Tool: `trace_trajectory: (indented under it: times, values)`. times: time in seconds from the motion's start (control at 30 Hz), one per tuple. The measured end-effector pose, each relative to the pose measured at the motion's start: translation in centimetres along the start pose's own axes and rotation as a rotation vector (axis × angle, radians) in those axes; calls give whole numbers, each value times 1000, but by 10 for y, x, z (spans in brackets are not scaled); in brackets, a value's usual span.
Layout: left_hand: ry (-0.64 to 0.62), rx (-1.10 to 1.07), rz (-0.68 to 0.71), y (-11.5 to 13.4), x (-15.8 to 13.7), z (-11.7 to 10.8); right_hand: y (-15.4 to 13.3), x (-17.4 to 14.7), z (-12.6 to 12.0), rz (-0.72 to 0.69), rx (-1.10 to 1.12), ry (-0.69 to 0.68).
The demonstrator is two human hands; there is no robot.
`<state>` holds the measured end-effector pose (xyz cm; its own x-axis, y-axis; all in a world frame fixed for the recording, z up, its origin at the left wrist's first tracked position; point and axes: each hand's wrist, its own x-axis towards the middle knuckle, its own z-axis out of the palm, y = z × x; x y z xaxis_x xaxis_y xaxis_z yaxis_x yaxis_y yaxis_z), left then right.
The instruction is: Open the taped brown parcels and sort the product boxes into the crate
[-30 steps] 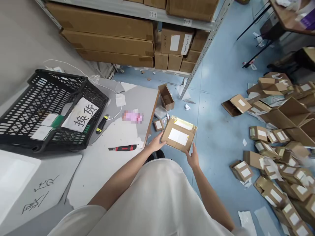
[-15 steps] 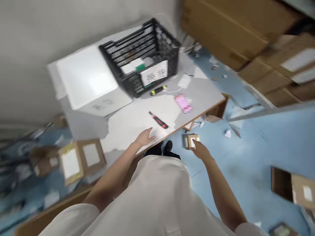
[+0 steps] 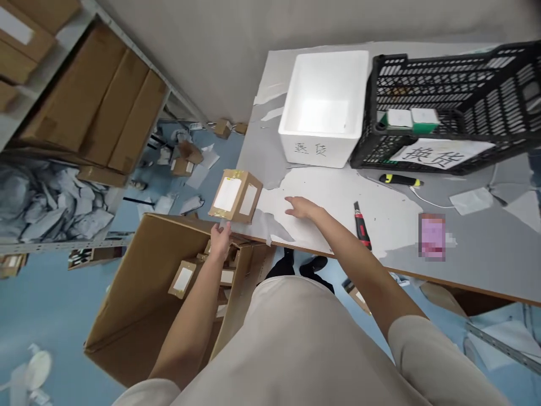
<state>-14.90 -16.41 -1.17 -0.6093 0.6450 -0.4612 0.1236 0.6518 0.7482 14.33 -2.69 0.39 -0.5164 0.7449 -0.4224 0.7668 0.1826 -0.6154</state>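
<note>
A small taped cardboard box [image 3: 249,203] with white labels sits at the left end of the table. My left hand [image 3: 220,241] is just below its near edge, fingers apart; whether the fingertips touch the box I cannot tell. My right hand [image 3: 302,208] hovers over the white tabletop to the right of the box, open and holding nothing. Right of that forearm lies a red and black utility knife [image 3: 362,226]. A second, black and yellow knife [image 3: 400,180] rests in front of the black crate.
A white foam box [image 3: 319,149] and a black plastic crate [image 3: 367,135] with small boxes inside stand at the back. A large open carton [image 3: 127,282] holding several boxes is under my left arm. Shelving [image 3: 139,59] with cartons stands left. A pixelated pink item [image 3: 432,237] lies right.
My view has swung left toward the table's left end. My left hand has come to the small box's near edge, and my right hand has moved from beyond the table edge to over the tabletop.
</note>
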Motion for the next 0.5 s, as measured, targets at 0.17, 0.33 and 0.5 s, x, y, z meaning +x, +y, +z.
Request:
trace_trajectory:
  times: [0.17,0.33,0.5]
  values:
    - [4,-310,-257,11,39,-9,-61,98,11,-69,287,75]
    - [-109,-440,-189,11,54,0,-89,164,25,-143,428,187]
    - [-142,-483,-168,10,49,-3,-96,171,31,-49,436,234]
